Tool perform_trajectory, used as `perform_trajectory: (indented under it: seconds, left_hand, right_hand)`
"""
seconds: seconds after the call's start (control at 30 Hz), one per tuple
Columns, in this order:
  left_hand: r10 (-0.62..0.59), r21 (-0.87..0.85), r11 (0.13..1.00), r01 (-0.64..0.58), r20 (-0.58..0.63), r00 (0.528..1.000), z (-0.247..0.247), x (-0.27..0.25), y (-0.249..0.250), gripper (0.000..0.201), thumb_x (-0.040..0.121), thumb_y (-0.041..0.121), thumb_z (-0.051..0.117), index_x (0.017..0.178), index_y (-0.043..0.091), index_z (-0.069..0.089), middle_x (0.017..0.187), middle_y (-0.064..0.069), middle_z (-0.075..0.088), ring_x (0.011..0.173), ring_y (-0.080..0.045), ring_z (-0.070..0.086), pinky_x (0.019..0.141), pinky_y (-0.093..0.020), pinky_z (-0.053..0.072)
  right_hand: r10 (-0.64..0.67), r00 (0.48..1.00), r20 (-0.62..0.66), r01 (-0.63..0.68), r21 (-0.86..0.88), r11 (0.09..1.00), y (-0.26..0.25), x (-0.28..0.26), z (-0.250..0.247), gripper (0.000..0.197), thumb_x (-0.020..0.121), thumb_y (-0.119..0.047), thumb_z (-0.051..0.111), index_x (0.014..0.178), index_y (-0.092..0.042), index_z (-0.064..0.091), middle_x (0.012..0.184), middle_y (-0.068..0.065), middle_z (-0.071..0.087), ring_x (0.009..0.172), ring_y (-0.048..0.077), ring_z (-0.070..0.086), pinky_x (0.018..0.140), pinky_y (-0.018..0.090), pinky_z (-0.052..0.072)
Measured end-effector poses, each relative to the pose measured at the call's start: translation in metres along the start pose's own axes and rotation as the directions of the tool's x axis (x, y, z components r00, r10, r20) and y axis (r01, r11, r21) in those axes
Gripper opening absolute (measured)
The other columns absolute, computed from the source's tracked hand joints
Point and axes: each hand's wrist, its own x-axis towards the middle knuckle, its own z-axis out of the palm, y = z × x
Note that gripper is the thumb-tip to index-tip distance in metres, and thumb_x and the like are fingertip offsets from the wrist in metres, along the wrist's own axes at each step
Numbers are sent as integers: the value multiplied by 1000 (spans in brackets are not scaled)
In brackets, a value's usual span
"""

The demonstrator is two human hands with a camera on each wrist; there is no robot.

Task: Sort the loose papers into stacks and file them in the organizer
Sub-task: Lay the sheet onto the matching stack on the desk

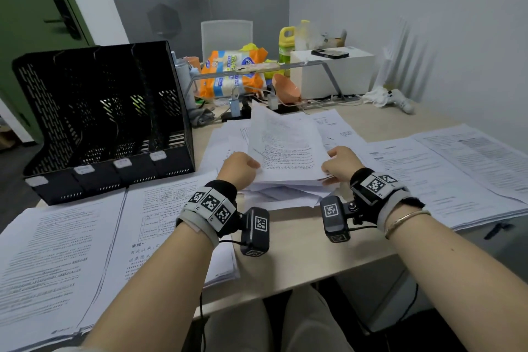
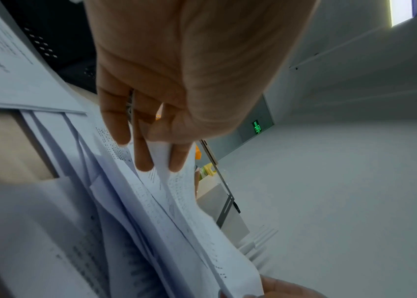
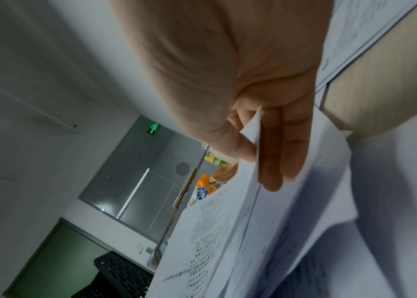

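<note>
A bundle of printed sheets (image 1: pixel 285 148) is tilted up over a loose pile of papers (image 1: pixel 283 194) at the desk's middle. My left hand (image 1: pixel 243 167) grips the bundle's left edge, thumb on top; in the left wrist view its fingers (image 2: pixel 146 149) lie under the sheets (image 2: pixel 176 201). My right hand (image 1: pixel 341 161) pinches the right edge; in the right wrist view thumb and fingers (image 3: pixel 273 161) clamp a paper corner (image 3: pixel 253 129). The black mesh organizer (image 1: pixel 111 120) with several slots stands at the left, slots showing no papers.
Sorted stacks lie at the near left (image 1: pixel 65 260) and along the right (image 1: pixel 445 168) of the wooden desk (image 1: pixel 308 251). Behind are a monitor riser (image 1: pixel 285 68), tissue packs (image 1: pixel 231 71), an orange bowl (image 1: pixel 285 88), a green bottle (image 1: pixel 285 43) and a white box (image 1: pixel 334 71).
</note>
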Motion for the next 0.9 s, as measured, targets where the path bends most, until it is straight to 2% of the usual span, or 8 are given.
perform_trajectory:
  seconds: [0.1, 0.17, 0.23, 0.37, 0.57, 0.7, 0.8, 0.9]
  left_hand:
    - [6, -53, 999, -9, -54, 999, -6, -6, -4, 44, 83, -9, 36, 113, 7, 63, 125, -11, 57, 116, -27, 51, 98, -30, 40]
    - [-10, -96, 995, 3, -72, 997, -8, -8, -7, 43, 82, -9, 40, 119, 7, 56, 122, -13, 54, 113, -28, 52, 92, -30, 41]
    - [-49, -173, 984, 33, -86, 995, -10, -9, -9, 50, 84, -6, 44, 132, 5, 38, 116, -14, 50, 106, -29, 52, 86, -31, 42]
    - [-97, -307, 950, 61, -104, 990, -10, -9, -7, 73, 87, 1, 47, 147, 3, 5, 110, -15, 50, 103, -32, 53, 88, -39, 46]
    - [-105, -295, 955, 46, -190, 976, -9, -5, -6, 52, 91, 23, 55, 133, 1, 33, 128, -15, 50, 107, -30, 56, 89, -34, 47]
    - [-64, -309, 951, -6, -215, 974, -1, -6, 2, 47, 87, 13, 61, 125, 4, 35, 124, -15, 51, 97, -25, 53, 79, -30, 43]
    - [-40, -316, 949, -21, -184, 982, 4, -8, 13, 60, 87, 2, 55, 137, 6, 24, 128, -16, 51, 108, -28, 53, 83, -28, 40]
    - [15, -256, 965, -52, -144, 990, 11, -11, 22, 61, 84, -8, 41, 140, 12, 28, 130, -19, 50, 116, -36, 51, 89, -34, 42]
  right_hand:
    - [-68, 997, -43, 69, 23, 997, -6, -6, 0, 30, 86, 13, 38, 71, -9, 51, 80, 1, 50, 88, 26, 52, 79, 42, 54]
    - [-93, 993, -68, 98, 67, 993, -8, -7, 2, 19, 87, 11, 38, 90, -2, 52, 91, 2, 49, 92, 24, 49, 80, 40, 53]
    - [-94, 990, -105, 107, 135, 985, -8, -7, 4, 22, 87, 10, 39, 101, -6, 48, 99, 4, 48, 91, 23, 48, 75, 39, 55]
    - [-106, 983, -149, 134, 194, 972, -8, -8, 5, 21, 84, 8, 40, 98, -5, 48, 111, 12, 53, 96, 27, 54, 72, 39, 57]
    - [-135, 977, -167, 166, 189, 968, -12, -14, 0, 31, 87, 7, 38, 115, -4, 45, 113, 6, 46, 100, 25, 52, 66, 33, 52]
    - [-148, 971, -189, 176, 143, 974, -7, -17, -6, 39, 86, 5, 38, 124, -5, 43, 115, 8, 49, 98, 26, 54, 69, 35, 51]
    - [-135, 969, -205, 162, 125, 979, -2, -21, -12, 39, 87, 3, 38, 124, -7, 44, 116, 9, 52, 100, 26, 55, 70, 36, 52]
    - [-125, 971, -202, 155, 141, 978, 1, -25, -19, 39, 88, 5, 38, 125, -6, 43, 115, 8, 50, 101, 28, 55, 71, 38, 52]
